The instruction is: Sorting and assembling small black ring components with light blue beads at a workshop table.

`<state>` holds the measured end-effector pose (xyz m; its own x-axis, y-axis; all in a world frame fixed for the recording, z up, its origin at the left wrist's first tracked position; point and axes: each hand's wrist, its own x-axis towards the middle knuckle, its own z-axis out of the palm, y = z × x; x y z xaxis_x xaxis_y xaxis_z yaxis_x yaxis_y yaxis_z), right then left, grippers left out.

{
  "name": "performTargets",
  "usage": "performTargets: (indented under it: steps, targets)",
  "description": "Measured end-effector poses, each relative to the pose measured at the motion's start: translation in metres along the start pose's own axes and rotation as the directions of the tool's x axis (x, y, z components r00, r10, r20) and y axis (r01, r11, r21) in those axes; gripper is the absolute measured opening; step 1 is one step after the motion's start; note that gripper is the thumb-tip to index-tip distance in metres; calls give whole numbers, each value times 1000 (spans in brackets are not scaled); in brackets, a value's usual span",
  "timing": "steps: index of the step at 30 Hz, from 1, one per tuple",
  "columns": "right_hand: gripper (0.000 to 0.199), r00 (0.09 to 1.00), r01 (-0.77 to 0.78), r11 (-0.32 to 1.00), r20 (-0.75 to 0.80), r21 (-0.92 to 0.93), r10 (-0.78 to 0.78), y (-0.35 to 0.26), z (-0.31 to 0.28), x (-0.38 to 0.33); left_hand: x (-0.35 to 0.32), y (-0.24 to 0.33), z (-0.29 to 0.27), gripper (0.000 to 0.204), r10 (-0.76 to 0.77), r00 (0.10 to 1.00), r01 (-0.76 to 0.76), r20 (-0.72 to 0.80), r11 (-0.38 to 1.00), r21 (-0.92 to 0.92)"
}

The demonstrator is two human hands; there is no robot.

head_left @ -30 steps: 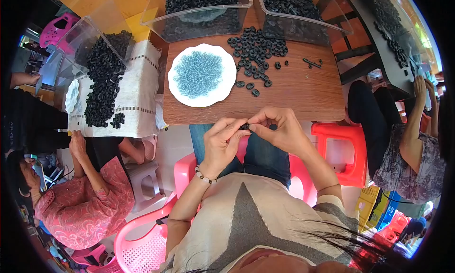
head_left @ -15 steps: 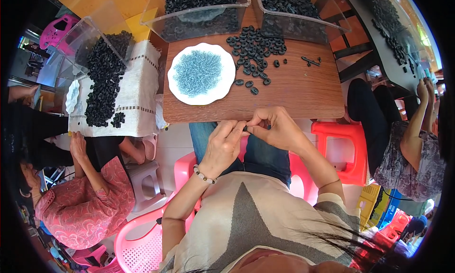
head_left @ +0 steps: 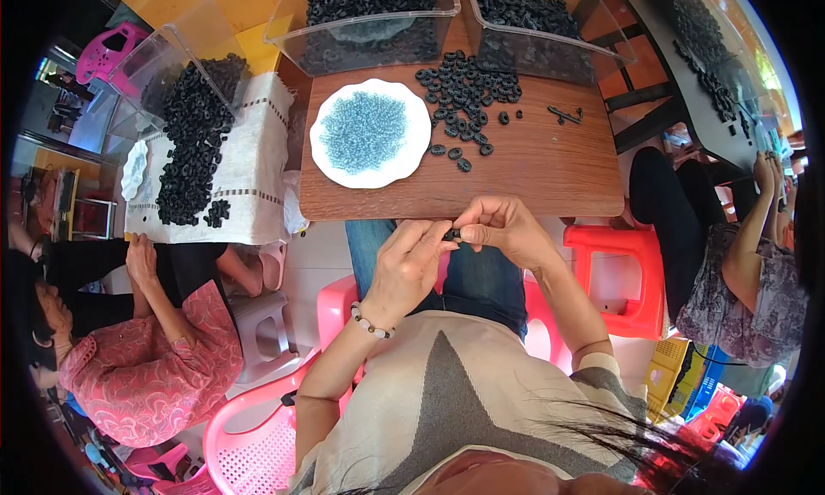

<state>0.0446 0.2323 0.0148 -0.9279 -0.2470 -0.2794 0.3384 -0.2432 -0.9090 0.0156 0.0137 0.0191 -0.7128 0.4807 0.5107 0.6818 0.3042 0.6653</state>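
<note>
My left hand (head_left: 407,263) and my right hand (head_left: 503,226) meet just below the near edge of a small wooden table (head_left: 533,173), above my lap. Both pinch a small black ring-shaped part (head_left: 452,235) between their fingertips. On the table lies a white plate (head_left: 371,134) heaped with small pale-blue pieces. To its right is a loose pile of black rings (head_left: 468,91), and a thin black part (head_left: 565,114) lies further right.
Two clear plastic bins (head_left: 361,18) (head_left: 541,22) full of black rings stand at the table's far edge. A person in a pink patterned top (head_left: 142,357) sits left at a cloth-covered table with more rings (head_left: 193,143). Another person (head_left: 739,271) sits right beside a red stool (head_left: 614,271).
Both hands have stayed together at the table's near edge, working the black ring; only the fingers have shifted slightly.
</note>
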Motion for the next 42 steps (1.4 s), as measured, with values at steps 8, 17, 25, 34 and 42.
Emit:
performTargets:
  steps: [8,17,25,34,42]
  targets:
    - [52,973,-79,959,229,273,15,8,7,1,-2,-1,-4,39,26,999,-28,43,999,44]
    - [45,970,-52,941,241,334,-32,4,16,-7,2,0,-4,40,118,993,-118,12,987,107]
    - [21,960,91,978,-244,-185,-136,4,26,-19,-3,1,8,33,-77,997,77,-16,997,27]
    - [15,969,111,988,-210,-108,-132,4,23,-18,-5,-1,8,37,-91,996,91,13,996,-22]
    - [9,947,172,983,-264,-61,-182,4,32,-18,-8,-6,8,33,-86,996,86,-5,995,-45]
